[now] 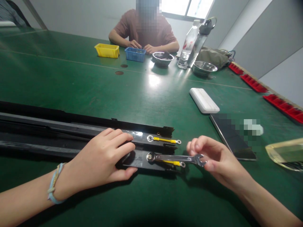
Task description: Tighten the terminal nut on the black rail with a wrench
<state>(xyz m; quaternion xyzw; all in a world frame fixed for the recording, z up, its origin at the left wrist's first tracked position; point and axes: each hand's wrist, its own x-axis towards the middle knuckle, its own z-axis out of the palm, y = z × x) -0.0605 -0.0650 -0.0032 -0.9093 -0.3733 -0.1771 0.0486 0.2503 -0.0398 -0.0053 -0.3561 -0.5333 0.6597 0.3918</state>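
Observation:
My left hand [104,154] is wrapped over two long black metal rails [78,129] lying side by side, its thumb on the near one. A combination wrench [175,158] has its ring end over a bolt or nut on the near rail, at the fixing of a yellow wire lead [174,163] with a ring terminal. My right hand [213,154] is at the wrench's open-jaw end, fingers curled but apart from the thumb. The thumb tip is at the jaw; whether it touches cannot be told. A second yellow lead [164,139] is fixed on the far rail, its free ring past the rail end.
A white power bank [204,101] and a dark flat device [229,135] lie to the right, near a yellowish transparent pouch [285,154]. Across the green table [82,85], a person sits behind a yellow bin [107,51], a blue bin [135,55], metal bowls [163,60] and bottles [188,47].

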